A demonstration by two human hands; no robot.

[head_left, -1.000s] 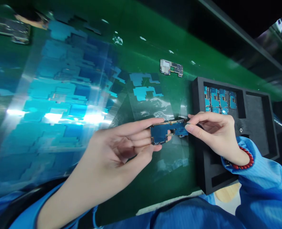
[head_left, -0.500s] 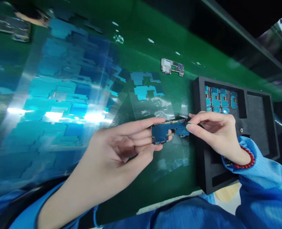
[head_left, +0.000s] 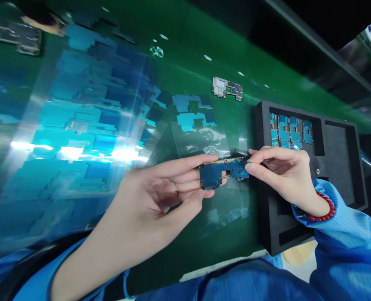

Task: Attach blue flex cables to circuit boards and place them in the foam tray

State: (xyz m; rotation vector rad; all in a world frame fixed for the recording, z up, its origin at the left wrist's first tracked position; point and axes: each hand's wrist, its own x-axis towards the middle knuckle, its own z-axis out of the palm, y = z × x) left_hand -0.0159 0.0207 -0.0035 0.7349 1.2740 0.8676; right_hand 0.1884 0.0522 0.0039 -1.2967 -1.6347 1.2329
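Between my two hands is a circuit board (head_left: 211, 174) faced with blue film, held nearly level above the green mat. My left hand (head_left: 163, 188) supports its wide left end, fingers behind it and thumb at the lower edge. The thumb and forefinger of my right hand (head_left: 281, 173) pinch the narrow right end; the fingertips cover that corner. Beneath and beyond the board lies a clear sheet (head_left: 196, 140) bearing blue film pieces (head_left: 187, 121). Another circuit board (head_left: 226, 88), without blue film on its visible face, rests farther back on the mat.
At the right stands a black foam tray (head_left: 263, 200) with several blue-faced boards (head_left: 284, 127) in one compartment. Sheets of blue film cutouts (head_left: 75, 125) cover the left side, glaring under the light. Another board (head_left: 28, 37) lies at far left, near a partly visible person's hand (head_left: 44, 26).
Both hands and the board stay almost where they were. The board has tilted very slightly, and its blue face looks darker and more even.
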